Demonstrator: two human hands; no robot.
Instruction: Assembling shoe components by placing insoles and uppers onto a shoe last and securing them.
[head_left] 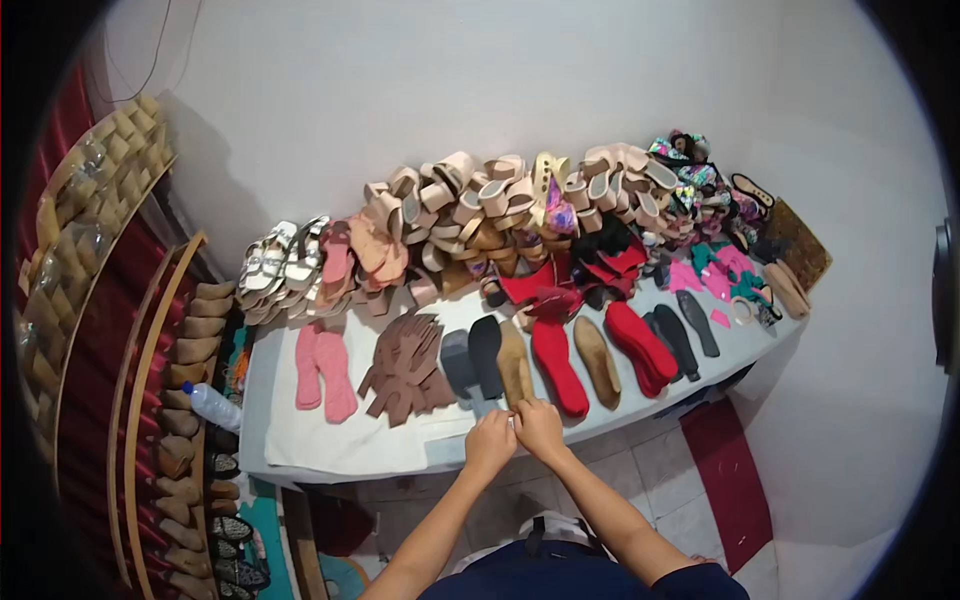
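White table (330, 445) at centre holding pink insoles (322, 372), brown cut-outs (408, 368), black (486, 352), tan (515, 365) and red soles (558, 365). Beige sandals (480, 205) along the top, floral-patterned ones (690, 175) upper right.

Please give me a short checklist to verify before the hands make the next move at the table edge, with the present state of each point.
1. Both hands in view: ok. The left hand and right hand meet at the near edge of the white table.
2. What the fingers pinch: cannot tell; it is too small to see.
3. Tan flat insole close to the hands: ok, just above them.
4. Long red fabric sole lying flat: ok, beside the tan one.
5. Clear plastic bottle away from the hands: ok, at the table's left end.
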